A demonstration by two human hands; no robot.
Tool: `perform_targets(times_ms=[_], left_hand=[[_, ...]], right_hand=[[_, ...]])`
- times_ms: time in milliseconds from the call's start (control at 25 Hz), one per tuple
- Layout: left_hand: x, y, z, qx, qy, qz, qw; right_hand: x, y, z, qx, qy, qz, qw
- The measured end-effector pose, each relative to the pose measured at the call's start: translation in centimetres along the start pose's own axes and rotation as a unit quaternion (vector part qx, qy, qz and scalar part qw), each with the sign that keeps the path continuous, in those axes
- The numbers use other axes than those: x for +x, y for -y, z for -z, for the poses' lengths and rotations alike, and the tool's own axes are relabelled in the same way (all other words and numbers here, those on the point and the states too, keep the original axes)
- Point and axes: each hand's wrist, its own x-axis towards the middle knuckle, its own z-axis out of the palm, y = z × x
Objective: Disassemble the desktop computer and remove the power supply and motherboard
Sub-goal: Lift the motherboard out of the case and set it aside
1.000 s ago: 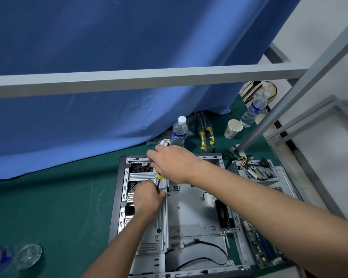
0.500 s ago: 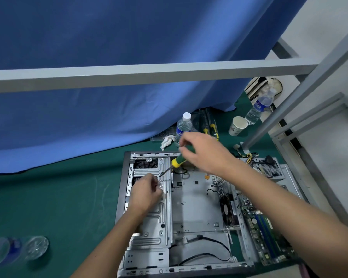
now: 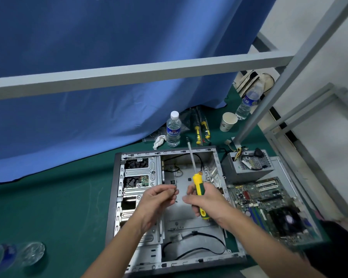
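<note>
So the computer case (image 3: 169,213) is lying on its side, open, on the green surface (image 3: 58,207), and it's mostly gutted: drive cage (image 3: 139,177) on the left side with a small green board showing through it, bare metal tray in the middle, a few black cables (image 3: 199,247) looping along the near end. The power supply (image 3: 247,167) is already out, sitting just beside the case's far right corner with its wires sticking up, and the motherboard (image 3: 269,205) is out too, lying right of the case on what looks like the removed side panel. Both hands hover over the middle of the case. The right hand (image 3: 207,201) is gripping a yellow-green screwdriver (image 3: 197,189) by the handle, shaft pointing away toward the far wall of the case. The left hand (image 3: 157,199) has its fingertips pinched on something tiny, probably a screw, too small to tell. Plenty of open green surface to the left of the case. Behind the case: a water bottle (image 3: 173,130) with a crumpled white tissue (image 3: 159,141) next to it, two more yellow-handled screwdrivers (image 3: 201,129), a paper cup (image 3: 227,121) and a second bottle (image 3: 248,103). A grey frame bar (image 3: 129,75) crosses overhead in front of a blue curtain (image 3: 88,47).
</note>
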Motion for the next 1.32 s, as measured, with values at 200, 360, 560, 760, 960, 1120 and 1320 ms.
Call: perform_targets(times_ms=[200, 360, 560, 760, 960, 1120, 1320], left_hand=[[-1.1, 1.4, -2.7, 0.058, 0.027, 0.019, 0.998], [-1.8, 3.0, -4.4, 0.071, 0.024, 0.055, 0.996], [-1.8, 4.4, -4.8, 0.406, -0.028, -0.047, 0.912], [-0.7, 5.4, -0.2, 0.767, -0.198, -0.052, 0.608], [-0.2, 8.4, 0.9, 0.774, -0.245, -0.104, 0.575], [0.2, 8.9, 1.8, 0.772, -0.259, -0.115, 0.569], [0.2, 9.2, 1.6, 0.767, -0.264, -0.129, 0.571]], right_hand=[[-0.3, -2.1, 0.7, -0.127, -0.084, 0.098, 0.983], [-1.1, -4.6, 2.1, -0.18, -0.104, 0.113, 0.972], [-1.7, -7.4, 5.5, -0.163, -0.156, 0.108, 0.968], [-1.0, -12.5, 12.6, -0.062, -0.308, 0.01, 0.949], [1.7, -19.3, 12.6, -0.162, -0.279, -0.106, 0.94], [3.9, -22.2, 11.4, -0.199, -0.266, -0.154, 0.931], [3.8, -23.7, 10.9, -0.196, -0.279, -0.145, 0.929]])
